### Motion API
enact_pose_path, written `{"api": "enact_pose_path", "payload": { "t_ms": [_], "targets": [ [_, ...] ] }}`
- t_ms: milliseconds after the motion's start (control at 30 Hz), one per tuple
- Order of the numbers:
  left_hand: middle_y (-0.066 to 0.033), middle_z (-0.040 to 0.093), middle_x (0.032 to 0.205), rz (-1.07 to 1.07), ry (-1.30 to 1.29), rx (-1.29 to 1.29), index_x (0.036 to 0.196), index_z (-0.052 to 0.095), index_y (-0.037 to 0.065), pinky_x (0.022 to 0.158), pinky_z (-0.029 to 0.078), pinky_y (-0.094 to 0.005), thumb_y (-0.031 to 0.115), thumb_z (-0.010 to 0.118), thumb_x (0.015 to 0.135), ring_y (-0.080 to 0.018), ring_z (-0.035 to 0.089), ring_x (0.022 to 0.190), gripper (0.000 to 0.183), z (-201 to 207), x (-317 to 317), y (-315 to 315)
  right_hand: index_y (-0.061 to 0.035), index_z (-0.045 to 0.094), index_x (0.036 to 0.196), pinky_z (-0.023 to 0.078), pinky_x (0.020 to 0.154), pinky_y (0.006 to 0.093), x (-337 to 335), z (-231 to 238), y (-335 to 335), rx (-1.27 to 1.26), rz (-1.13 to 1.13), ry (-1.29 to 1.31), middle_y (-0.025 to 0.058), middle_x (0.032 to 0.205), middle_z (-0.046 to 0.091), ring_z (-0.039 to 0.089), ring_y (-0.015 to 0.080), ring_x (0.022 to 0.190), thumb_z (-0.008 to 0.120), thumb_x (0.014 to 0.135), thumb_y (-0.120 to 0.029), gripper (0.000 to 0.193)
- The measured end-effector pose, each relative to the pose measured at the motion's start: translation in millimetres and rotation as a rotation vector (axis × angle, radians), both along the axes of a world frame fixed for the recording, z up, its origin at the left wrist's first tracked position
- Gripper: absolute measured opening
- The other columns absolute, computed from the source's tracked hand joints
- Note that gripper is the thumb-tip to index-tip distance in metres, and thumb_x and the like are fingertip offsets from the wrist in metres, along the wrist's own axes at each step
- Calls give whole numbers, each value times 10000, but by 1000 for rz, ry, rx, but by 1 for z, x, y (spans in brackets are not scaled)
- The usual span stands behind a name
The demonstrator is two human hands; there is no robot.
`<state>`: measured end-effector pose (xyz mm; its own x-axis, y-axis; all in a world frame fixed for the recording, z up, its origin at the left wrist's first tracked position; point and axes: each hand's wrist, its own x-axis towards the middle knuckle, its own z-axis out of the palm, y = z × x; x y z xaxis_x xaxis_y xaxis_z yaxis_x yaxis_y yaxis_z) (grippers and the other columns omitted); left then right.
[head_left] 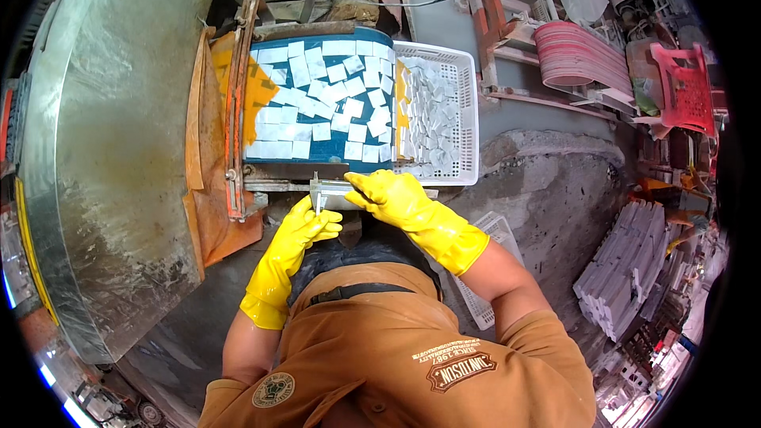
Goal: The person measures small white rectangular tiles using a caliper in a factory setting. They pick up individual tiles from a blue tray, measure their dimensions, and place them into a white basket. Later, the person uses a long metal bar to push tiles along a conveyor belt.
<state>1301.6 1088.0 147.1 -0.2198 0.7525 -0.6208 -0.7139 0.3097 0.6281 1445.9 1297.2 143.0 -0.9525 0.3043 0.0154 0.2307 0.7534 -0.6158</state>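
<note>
Yellow rubber gloves cover both hands. My right hand (388,196) grips a metal vernier caliper (319,188) by its beam, in front of my waist. The jaws are at its left end. My left hand (297,236) is closed at those jaws, its fingertips pinched by a thin pale edge that I cannot make out. Just beyond lies a blue conveyor belt (327,143), strewn with small white-grey stone tiles (300,71). At the belt's right end stands a white plastic crate (468,111) holding many loose tiles.
An orange-painted metal frame (235,111) borders the belt's left side, beside a large grey metal housing (119,135). Another white crate (478,301) sits by my right elbow. Stacked pale strips (622,269), pink stacked items (583,54) and a red plastic chair (688,87) are farther right.
</note>
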Motion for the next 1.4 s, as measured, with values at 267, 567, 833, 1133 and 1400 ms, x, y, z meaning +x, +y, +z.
{"api": "enact_pose_path", "payload": {
  "t_ms": [267,567,833,1133,1400],
  "targets": [
    [-177,677,1228,1,-10,-28,1466,417,26,932,601,-365,135,596,1050,-250,708,1078,466,-6,-4,-1,-143,687,1252,556,698,482,-3,-4,1,-41,-7,-29,164,938,721,703,363,833,661,962,-392,383],
    [-128,732,1071,-218,140,-161,1491,462,62,825,603,-285,124,720,974,-184,730,912,581,-56,-24,-6,-17,615,1251,545,678,239,16,-11,10,-1313,-564,-158,61,995,708,642,88,780,664,1021,-200,298],
    [-144,701,1150,-67,485,-577,1398,553,11,757,569,-331,251,882,827,-223,687,908,702,-178,-53,55,-51,595,1122,589,692,263,108,-39,15,-1385,-945,25,87,988,734,699,139,782,673,1009,-136,161],
    [-234,602,1346,-627,1377,-788,1601,298,85,1002,507,-456,502,836,790,-395,601,1227,1059,-143,-89,117,-28,604,1108,581,675,266,199,-39,-33,-1372,-1221,-13,101,975,739,694,141,762,651,1012,-88,123],
    [-251,621,1308,-776,1403,-892,1594,226,-8,951,527,-505,440,748,896,-406,640,1176,980,-167,-107,102,-11,544,1268,601,879,349,217,-24,-60,-1554,-1216,132,180,1204,699,726,227,957,593,1019,-40,255]
  ]
}}
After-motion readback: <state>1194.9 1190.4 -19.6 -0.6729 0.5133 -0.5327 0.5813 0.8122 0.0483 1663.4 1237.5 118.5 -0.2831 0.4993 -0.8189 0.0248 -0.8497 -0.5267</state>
